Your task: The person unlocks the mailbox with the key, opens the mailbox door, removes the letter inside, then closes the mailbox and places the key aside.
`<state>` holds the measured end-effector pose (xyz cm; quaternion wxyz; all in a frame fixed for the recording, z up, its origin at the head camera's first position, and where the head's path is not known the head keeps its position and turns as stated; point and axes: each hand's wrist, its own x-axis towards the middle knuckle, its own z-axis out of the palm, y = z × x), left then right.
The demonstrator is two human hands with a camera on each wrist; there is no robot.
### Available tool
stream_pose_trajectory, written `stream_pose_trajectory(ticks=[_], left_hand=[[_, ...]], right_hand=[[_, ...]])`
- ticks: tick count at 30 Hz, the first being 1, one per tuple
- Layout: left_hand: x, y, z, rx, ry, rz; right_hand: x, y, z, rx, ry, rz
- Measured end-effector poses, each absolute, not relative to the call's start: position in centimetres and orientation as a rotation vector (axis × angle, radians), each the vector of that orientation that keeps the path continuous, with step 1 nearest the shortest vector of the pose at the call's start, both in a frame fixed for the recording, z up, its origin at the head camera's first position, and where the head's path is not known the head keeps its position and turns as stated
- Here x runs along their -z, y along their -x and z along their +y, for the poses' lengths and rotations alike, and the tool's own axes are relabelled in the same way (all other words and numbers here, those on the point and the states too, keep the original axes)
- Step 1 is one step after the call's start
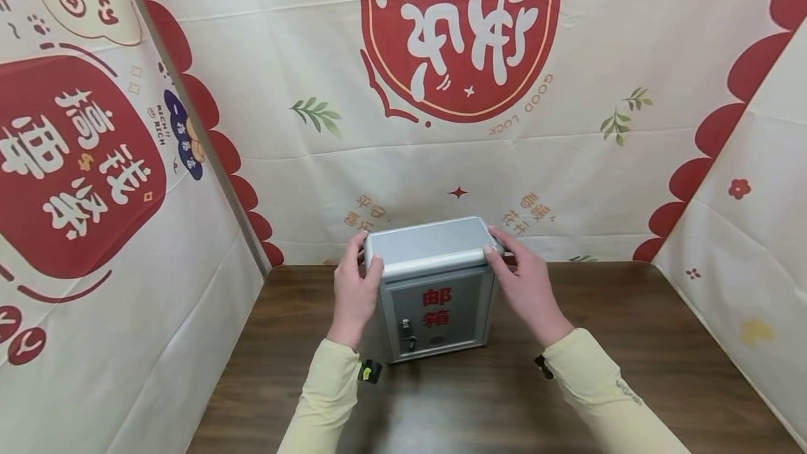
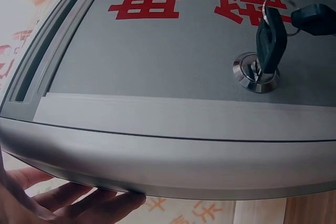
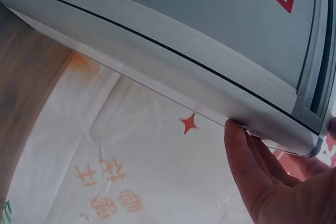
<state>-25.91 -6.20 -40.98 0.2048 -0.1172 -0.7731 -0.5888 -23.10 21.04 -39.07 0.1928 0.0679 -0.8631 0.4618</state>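
Note:
A silver-grey metal mailbox (image 1: 463, 314) with red characters on its front is held upright between both hands, over the table. Whether its base touches the wood I cannot tell. My left hand (image 1: 356, 293) grips the top left end, thumb in front and fingers behind the edge. At the top right end my right hand (image 1: 526, 286) holds it the same way. In the left wrist view, the left fingers (image 2: 89, 200) lie along the box's side. The right fingers (image 3: 247, 156) press its edge in the right wrist view. A key (image 2: 272, 40) sits in the front lock, with another on its ring.
A dark wooden table (image 1: 605, 349) lies under the box. Printed cloth walls enclose it: the back wall (image 1: 271, 195) stands close behind the mailbox, with a left wall (image 1: 189, 286) and a right wall (image 1: 744, 251) at the sides.

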Motion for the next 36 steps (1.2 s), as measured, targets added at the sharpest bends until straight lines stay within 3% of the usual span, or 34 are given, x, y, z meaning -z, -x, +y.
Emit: stream_pose_trajectory(ticks=[21, 36], left_hand=[[41.1, 28.0, -2.7, 1.676, 0.485, -2.209], [41.1, 29.0, -3.3, 1.702, 0.563, -2.232]], right_hand=[[39.0, 20.8, 24.3, -1.191, -0.072, -2.368], [39.2, 20.9, 23.8, -1.159, -0.058, -2.33]])
